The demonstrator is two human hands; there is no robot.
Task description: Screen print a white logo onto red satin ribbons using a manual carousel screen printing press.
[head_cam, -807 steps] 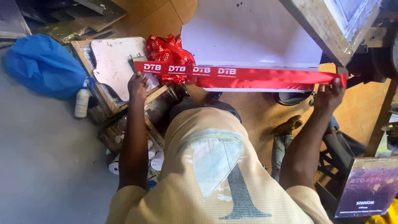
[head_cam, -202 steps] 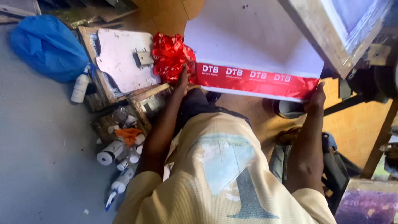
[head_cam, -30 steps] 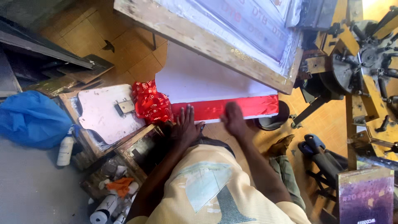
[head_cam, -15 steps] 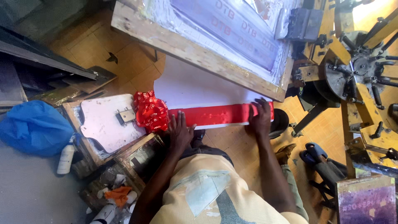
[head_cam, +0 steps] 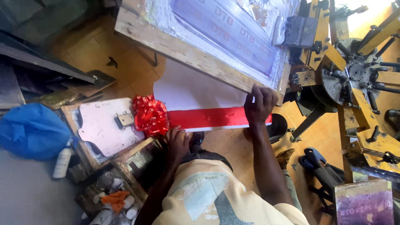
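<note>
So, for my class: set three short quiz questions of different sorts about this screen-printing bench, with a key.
1. True or false: the right hand lies on the right end of the red ribbon.
2. What does the left hand touch? A) the blue bag B) the ribbon's lower edge near the bunched ribbon C) the wooden screen frame
3. Fill in: the ribbon lies flat on a ____ board.

Key: 1 true; 2 B; 3 white.
</note>
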